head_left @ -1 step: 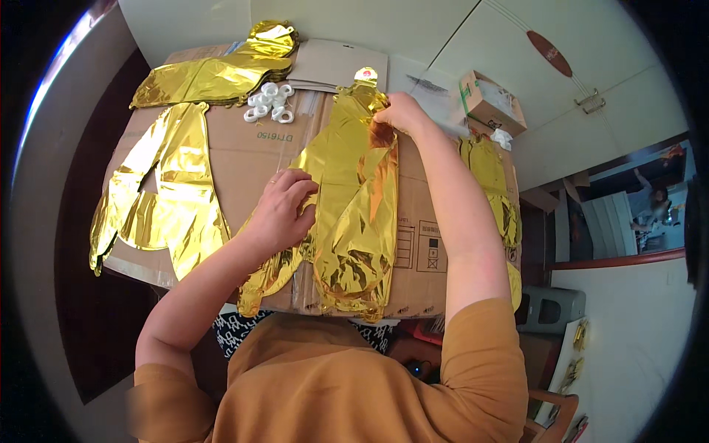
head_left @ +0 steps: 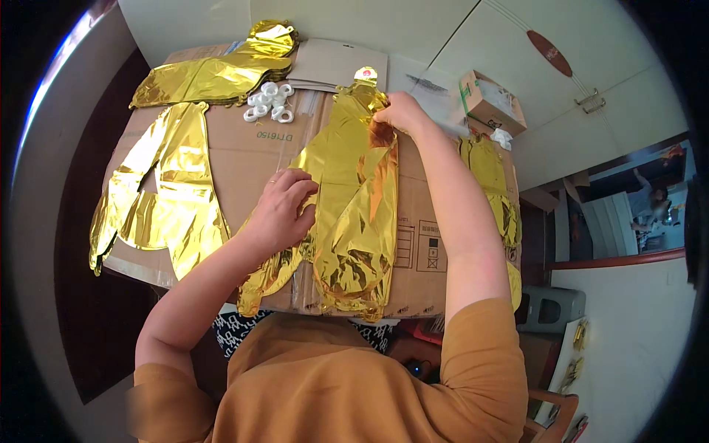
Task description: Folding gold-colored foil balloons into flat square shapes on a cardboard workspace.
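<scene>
Hardly anything has visibly moved since the earlier frame: both hands and the middle foil piece (head_left: 343, 177) lie where they were. That gold foil runs lengthwise down the cardboard (head_left: 247, 166), its narrow tab at the far end, its crumpled lower edge reaching the side nearest the person. Near its top, the right hand (head_left: 402, 113) has thumb and fingers pinched together on the right edge, where the foil is creased and darker orange. The left hand (head_left: 284, 201) rests with curled fingers at the left edge; whether it grips the foil or only touches it, I cannot tell.

Left wrist and hand cover some of the foil's left side, while the right forearm passes over the cardboard and partly hides the right-hand foil (head_left: 489, 166). To the left lies a two-legged foil piece (head_left: 185, 188) with a gap in its middle, well apart from the middle one. Beyond it are a foil stack (head_left: 199, 81) and, just beside that, a cluster of white rings (head_left: 269, 100). Further back lie a flat cardboard sheet (head_left: 336, 63) and, to the right, a small open box (head_left: 493, 105), with a crumpled white scrap (head_left: 501, 139) near its front corner
</scene>
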{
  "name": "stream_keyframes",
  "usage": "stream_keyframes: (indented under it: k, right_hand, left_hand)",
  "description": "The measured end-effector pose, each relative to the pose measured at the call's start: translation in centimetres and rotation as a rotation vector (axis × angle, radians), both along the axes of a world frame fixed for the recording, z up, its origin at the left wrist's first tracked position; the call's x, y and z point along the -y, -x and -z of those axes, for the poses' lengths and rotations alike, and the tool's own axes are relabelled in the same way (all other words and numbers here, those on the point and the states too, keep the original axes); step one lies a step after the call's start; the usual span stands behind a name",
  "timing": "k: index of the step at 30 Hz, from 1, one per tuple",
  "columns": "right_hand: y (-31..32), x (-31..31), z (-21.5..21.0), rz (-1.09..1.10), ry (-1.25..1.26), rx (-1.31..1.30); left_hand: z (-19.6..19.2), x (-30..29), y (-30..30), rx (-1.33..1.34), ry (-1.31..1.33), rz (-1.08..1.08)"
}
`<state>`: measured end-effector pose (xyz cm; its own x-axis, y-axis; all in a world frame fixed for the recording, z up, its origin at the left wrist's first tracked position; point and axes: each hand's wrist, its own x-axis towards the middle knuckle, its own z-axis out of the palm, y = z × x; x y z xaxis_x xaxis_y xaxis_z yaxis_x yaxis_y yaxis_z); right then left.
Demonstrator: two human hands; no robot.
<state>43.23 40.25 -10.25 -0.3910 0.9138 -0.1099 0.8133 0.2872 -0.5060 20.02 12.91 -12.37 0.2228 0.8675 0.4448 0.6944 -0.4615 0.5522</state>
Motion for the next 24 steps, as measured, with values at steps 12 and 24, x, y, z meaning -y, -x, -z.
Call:
stream_keyframes:
  k: [12, 24]
  right_hand:
    - [-0.3, -0.4, 0.6, -0.016, 0.021, -0.032]
    - [-0.3, -0.6, 1.0, -0.02, -0.035, 0.043]
  left_hand:
    - [-3.8, -2.9, -1.9, -0.073, 0.008, 0.265]
    - [0.9, -6.8, -3.8, -0.062, -0.007, 0.408]
